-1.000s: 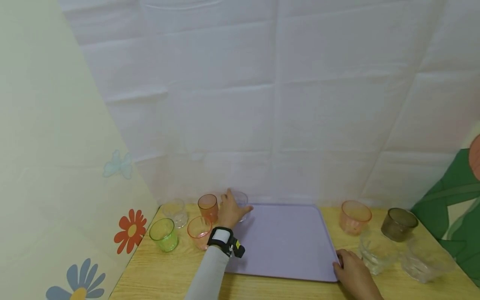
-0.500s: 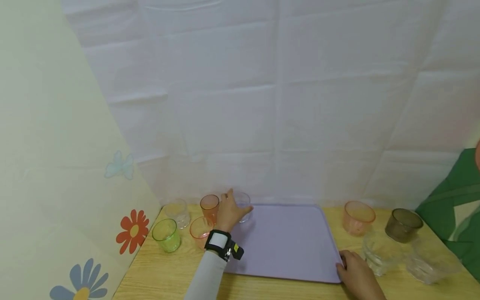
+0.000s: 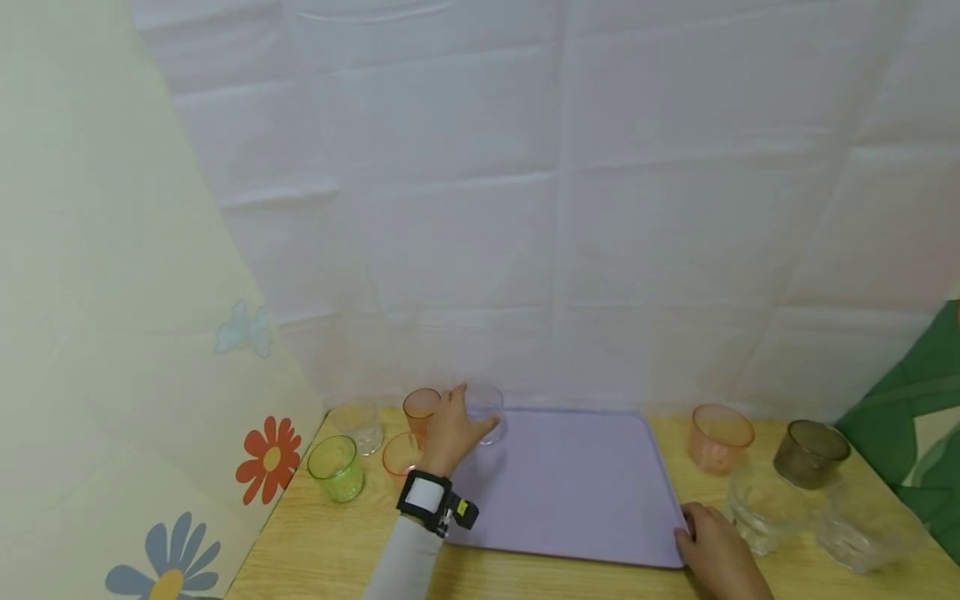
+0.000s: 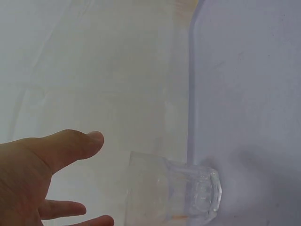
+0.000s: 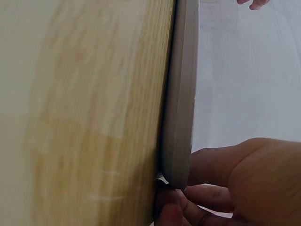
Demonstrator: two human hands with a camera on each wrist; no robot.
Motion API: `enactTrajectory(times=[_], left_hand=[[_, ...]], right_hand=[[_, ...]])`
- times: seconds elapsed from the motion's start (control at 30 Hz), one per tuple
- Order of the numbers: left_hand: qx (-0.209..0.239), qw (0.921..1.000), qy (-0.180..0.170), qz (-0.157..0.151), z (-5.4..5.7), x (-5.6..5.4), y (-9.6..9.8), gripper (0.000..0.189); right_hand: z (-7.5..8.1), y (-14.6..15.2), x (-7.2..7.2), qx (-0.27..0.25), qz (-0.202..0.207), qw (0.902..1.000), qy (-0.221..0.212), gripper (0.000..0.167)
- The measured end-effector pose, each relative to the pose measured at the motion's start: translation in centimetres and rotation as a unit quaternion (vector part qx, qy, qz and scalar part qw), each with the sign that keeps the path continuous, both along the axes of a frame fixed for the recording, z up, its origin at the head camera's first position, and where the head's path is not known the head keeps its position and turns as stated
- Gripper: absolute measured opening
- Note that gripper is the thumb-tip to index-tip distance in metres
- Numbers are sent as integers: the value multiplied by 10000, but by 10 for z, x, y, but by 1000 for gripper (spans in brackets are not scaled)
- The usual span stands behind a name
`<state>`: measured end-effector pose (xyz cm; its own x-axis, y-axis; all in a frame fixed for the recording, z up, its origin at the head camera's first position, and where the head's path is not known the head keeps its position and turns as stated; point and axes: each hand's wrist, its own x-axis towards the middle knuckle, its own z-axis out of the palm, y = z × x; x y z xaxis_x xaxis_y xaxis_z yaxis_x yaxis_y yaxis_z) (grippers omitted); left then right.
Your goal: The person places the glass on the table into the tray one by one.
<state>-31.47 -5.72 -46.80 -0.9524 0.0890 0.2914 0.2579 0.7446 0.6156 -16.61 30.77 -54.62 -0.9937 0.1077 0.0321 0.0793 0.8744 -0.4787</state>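
A clear glass (image 3: 492,427) stands upright on the purple tray (image 3: 570,492), at its back left corner. My left hand (image 3: 448,435) is just left of that glass, thumb and fingers spread. In the left wrist view, a gap separates the left thumb (image 4: 77,143) from the glass (image 4: 202,193), and nothing lies between the fingers. My right hand (image 3: 718,546) grips the tray's front right corner. From the right wrist, its thumb lies against the tray edge (image 5: 181,108) and fingertips curl beneath it.
Left of the tray stand a green glass (image 3: 336,471), a clear glass (image 3: 366,433), an orange glass (image 3: 420,408) and a pinkish glass (image 3: 400,458). To its right are a pink bowl (image 3: 720,442), a dark bowl (image 3: 810,457) and clear bowls (image 3: 757,517). A white sheet (image 3: 600,250) hangs behind.
My left hand has drawn back slightly from the clear glass, toward me and to the left. The glass stays on the tray, and the right hand keeps its grip on the corner.
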Motion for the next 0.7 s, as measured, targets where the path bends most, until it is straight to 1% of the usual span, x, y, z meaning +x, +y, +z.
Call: enactTrajectory(times=[0.17,0.33,0.43,0.6,0.7], left_hand=[[20,9998,180,-82,3,6,-6,74],[84,9986,473,-201,6,13,-10,61],[140,9973,680,-234,7,18,-12,59],[174,9958,886,-180,9,27,-17,58],[8,9949,999,-125,9,32,-22,60]], right_hand=[[-1,2,-1,-12,3,10000,-10,34],[0,2,0,-26,-17,10000,-73,35],[1,2,0,-32,-13,10000,-78,35],[2,2,1,-32,-16,10000,-48,34],[1,2,1,-45,-32,10000,-67,34]])
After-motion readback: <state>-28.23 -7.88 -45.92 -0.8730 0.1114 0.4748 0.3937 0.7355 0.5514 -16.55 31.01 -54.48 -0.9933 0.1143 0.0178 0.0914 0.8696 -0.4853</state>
